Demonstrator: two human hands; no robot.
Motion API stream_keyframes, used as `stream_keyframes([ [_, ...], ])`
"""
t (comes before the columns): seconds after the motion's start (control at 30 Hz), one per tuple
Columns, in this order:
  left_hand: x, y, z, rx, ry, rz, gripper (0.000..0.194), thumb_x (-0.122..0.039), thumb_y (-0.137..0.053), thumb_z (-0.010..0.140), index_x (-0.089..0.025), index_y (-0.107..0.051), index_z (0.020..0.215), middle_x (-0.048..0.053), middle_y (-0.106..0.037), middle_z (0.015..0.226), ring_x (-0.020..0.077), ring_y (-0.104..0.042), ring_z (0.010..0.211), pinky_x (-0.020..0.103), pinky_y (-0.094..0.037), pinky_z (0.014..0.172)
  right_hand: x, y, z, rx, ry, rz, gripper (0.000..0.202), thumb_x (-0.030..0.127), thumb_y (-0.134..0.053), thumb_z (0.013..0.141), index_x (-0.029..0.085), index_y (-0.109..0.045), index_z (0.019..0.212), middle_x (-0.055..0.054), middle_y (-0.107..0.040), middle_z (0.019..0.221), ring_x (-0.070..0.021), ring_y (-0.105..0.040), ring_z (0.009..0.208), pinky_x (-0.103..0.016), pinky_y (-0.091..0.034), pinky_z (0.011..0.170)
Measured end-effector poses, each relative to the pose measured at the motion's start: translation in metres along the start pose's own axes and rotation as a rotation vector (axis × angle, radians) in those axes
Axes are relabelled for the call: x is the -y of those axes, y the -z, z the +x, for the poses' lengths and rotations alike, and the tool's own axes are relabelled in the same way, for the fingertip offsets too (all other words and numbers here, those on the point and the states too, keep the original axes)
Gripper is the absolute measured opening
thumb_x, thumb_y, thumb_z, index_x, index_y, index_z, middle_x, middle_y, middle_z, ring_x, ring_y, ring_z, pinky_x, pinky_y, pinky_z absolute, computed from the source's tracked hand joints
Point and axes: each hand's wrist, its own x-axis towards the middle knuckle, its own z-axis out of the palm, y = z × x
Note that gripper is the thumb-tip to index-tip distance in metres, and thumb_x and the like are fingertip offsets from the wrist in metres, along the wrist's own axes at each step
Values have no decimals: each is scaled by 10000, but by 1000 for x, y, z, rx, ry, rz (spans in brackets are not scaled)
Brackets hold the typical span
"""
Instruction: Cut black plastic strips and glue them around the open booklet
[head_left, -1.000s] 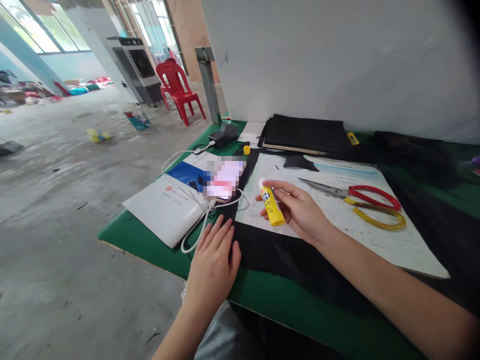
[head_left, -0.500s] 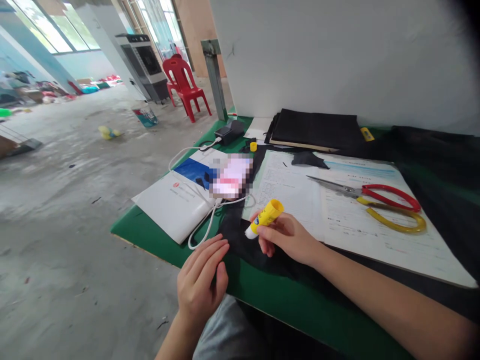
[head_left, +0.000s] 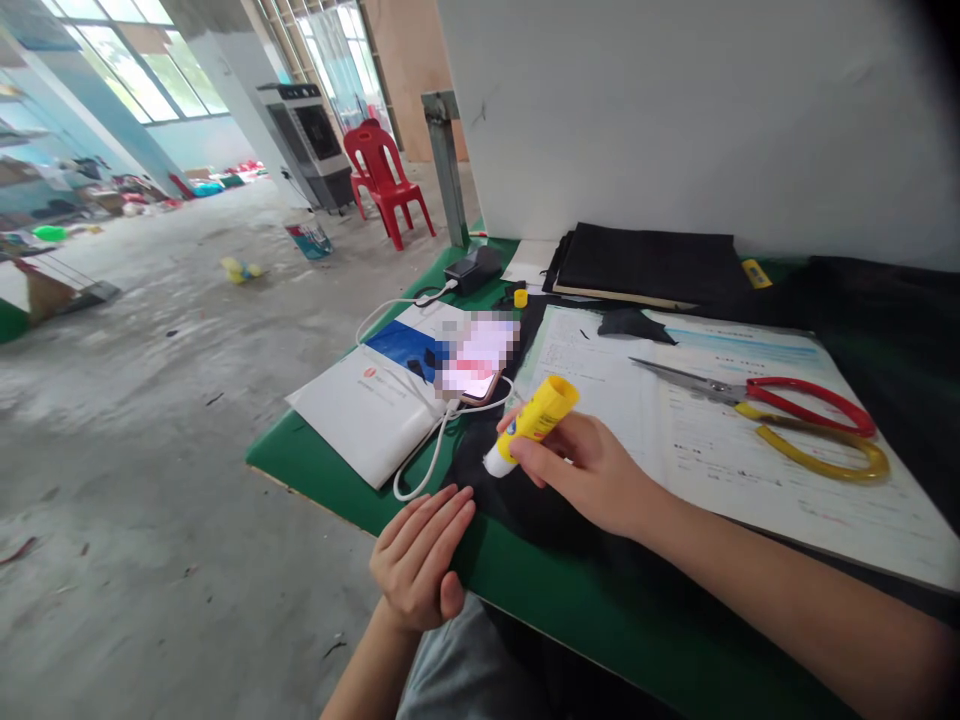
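My right hand grips a yellow glue stick on a slant. Its white tip points down and left, at the black fabric on the green table; whether it touches I cannot tell. My left hand lies at the table's front edge with fingers stretched out, the fingertips at the near edge of the black fabric. It holds nothing. A small yellow cap stands farther back on the table.
Scissors with red and yellow handles lie on an open book at the right. Left of the fabric are a phone, a white cable and a white-and-blue folder. Black-covered boards lie behind.
The view has shifted left, so everything sits farther right. My right hand still grips the glue stick, which leans over more. My left hand stays flat at the table edge.
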Motion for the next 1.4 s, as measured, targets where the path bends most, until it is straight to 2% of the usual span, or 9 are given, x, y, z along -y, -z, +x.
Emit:
stream_keyframes([
  [0.13,-2,1,3,4,31,-6,482,-315,-227,983,-123,-649,1116,134,-749,995,254,-695,1001,376,-527,797,-19,-16,12,-75,-35,67,394,580,-549,858,196,-598,934,15,-554,693,-126,-513,619,-284,-392,562],
  [0.27,-3,1,4,13,33,10,454,-269,-248,968,-125,-673,1035,127,-757,959,256,-705,971,367,-514,759,-34,-27,12,-52,-20,14,400,588,-553,847,190,-601,853,-3,-582,706,-129,-503,611,-285,-382,550],
  [0.4,-2,0,1,21,26,20,451,-248,-259,955,-107,-684,1011,143,-757,940,262,-708,951,361,-498,729,-32,-27,7,4,52,-126,384,568,-560,845,196,-567,751,18,-548,642,-114,-479,570,-275,-346,519],
  [0.57,-2,-2,-7,-12,73,6,440,-238,-263,949,-132,-688,995,123,-756,920,259,-705,922,375,-486,726,-28,-24,8,3,85,-129,323,494,-484,911,204,-517,772,26,-535,659,-112,-478,589,-276,-341,540],
  [0.73,-2,-4,-11,-58,81,22,429,-253,-277,948,-132,-676,1052,131,-748,937,268,-697,943,389,-503,748,-30,-24,10,-11,57,-91,359,523,-443,931,206,-492,768,28,-516,639,-114,-468,575,-282,-341,542],
  [0.87,-3,-6,-12,-62,113,20,427,-257,-272,951,-146,-676,1031,132,-743,964,287,-682,1012,408,-502,774,-35,-27,10,-50,34,11,359,565,-515,884,208,-553,881,-8,-597,787,-138,-534,683,-289,-412,617],
  [0.97,-4,-7,-12,-59,139,38,430,-261,-263,952,-152,-674,1010,133,-741,967,271,-694,967,398,-478,749,-38,-28,11,-88,44,5,349,558,-561,859,210,-564,867,-20,-603,848,-142,-532,728,-291,-427,647],
  [1.27,-3,-8,-16,-93,157,56,404,-265,-297,928,-156,-660,1067,121,-734,936,256,-694,914,389,-475,742,-32,-26,9,82,133,-79,251,447,-597,866,202,-573,823,5,-612,788,-109,-505,616,-267,-398,574],
  [1.4,-4,-8,-15,-86,158,63,400,-255,-302,920,-147,-663,1055,127,-734,935,265,-692,912,396,-473,749,-31,-28,9,137,206,-201,234,441,-550,900,208,-569,908,-15,-630,865,-139,-532,699,-289,-416,642],
])
